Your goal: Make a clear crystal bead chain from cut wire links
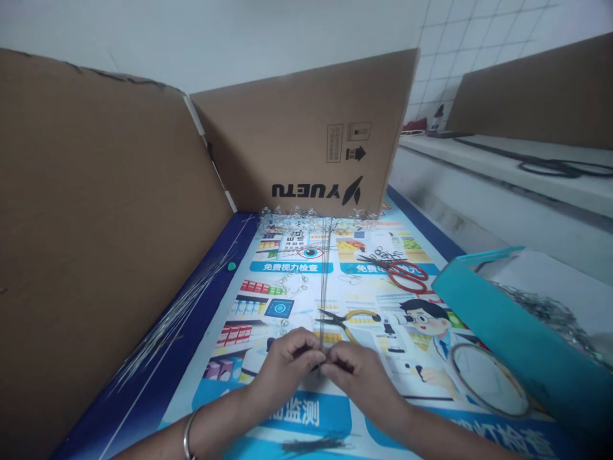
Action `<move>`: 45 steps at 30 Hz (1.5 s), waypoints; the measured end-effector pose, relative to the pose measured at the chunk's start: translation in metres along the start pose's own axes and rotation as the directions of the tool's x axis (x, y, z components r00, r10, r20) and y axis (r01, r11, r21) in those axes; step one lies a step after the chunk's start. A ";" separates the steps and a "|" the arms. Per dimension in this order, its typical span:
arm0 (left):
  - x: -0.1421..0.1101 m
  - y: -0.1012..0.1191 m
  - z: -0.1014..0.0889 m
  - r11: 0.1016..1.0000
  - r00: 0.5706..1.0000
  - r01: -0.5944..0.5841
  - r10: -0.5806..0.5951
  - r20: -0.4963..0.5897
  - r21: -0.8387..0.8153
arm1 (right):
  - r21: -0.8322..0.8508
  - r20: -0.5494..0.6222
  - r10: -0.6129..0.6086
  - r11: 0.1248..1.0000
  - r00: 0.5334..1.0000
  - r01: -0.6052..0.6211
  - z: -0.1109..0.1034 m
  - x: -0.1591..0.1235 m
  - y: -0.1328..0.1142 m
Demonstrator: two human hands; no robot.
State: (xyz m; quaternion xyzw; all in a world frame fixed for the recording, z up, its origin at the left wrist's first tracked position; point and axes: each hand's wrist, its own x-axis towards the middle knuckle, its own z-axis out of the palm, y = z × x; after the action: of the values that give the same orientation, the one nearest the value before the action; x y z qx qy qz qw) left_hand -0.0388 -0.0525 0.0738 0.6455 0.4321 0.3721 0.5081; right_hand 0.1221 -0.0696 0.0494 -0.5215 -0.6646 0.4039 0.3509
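Observation:
My left hand (291,361), with a metal bangle (188,436) at the wrist, is pinched shut on the near end of a few long, thin metal wires (324,275). These wires stretch straight away from my fingertips toward the cardboard at the back. Fingers of my right hand (358,369) are also closed in a pinch at that wire end, meeting the left fingertips. Exactly what lies between the fingertips is hidden. Just beyond the hands, yellow-handled pliers (352,317) lie beside the wires. Closest to me is a small bundle of short dark wires (316,444).
Cardboard panels stand at the left (96,223) and back (287,140). Red-handled scissors (407,275) and a round hoop (488,378) lie right, near a teal box (507,319) of metal pieces. Loose wires (177,313) lie left; clear beaded pieces (297,220) line the back.

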 end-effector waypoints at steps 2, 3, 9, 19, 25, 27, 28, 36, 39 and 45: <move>0.000 -0.001 0.000 1.000 1.000 -0.011 0.011 0.001 0.009 | -0.012 -0.009 -0.001 1.000 1.000 0.000 0.000 0.000 0.000; 0.000 -0.002 0.000 1.000 1.000 -0.016 0.016 0.001 0.011 | -0.017 -0.010 0.002 1.000 1.000 -0.002 0.001 0.000 -0.001; 0.000 -0.007 0.002 0.999 0.999 -0.037 0.037 -0.006 -0.003 | -0.045 -0.005 0.008 0.999 1.000 -0.008 0.002 0.000 -0.001; -0.001 -0.012 0.003 0.998 1.000 -0.004 0.004 0.009 -0.057 | -0.105 0.013 0.006 0.994 1.000 -0.004 0.003 0.001 -0.004; -0.004 -0.012 0.006 0.999 0.999 -0.026 0.025 -0.036 -0.028 | -0.125 0.038 -0.010 0.992 0.999 0.014 0.004 0.001 -0.002; -0.005 -0.012 0.006 0.999 0.998 -0.049 0.049 -0.046 -0.006 | -0.122 0.039 -0.009 0.992 0.999 0.013 0.004 0.000 -0.002; -0.005 -0.012 0.006 0.999 0.998 -0.054 0.054 -0.043 0.000 | -0.122 0.039 -0.005 0.993 0.999 0.009 0.004 0.000 -0.002; -0.007 -0.009 0.009 0.999 0.999 -0.038 0.038 -0.021 0.018 | -0.212 0.054 -0.001 0.977 0.999 0.012 0.006 0.000 0.001; -0.007 -0.010 0.009 0.998 0.999 -0.044 0.045 -0.012 0.042 | -0.237 0.095 -0.027 0.970 0.995 0.049 0.002 0.000 0.002; -0.009 -0.018 0.011 0.998 1.000 -0.004 0.006 -0.029 0.061 | -0.257 0.141 -0.085 0.959 0.986 0.119 -0.021 0.000 -0.006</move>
State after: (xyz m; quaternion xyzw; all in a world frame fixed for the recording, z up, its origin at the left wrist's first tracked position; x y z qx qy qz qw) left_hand -0.0353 -0.0622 0.0541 0.6563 0.4488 0.3695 0.4810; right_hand 0.1382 -0.0671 0.0641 -0.5016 -0.7598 0.3257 0.2550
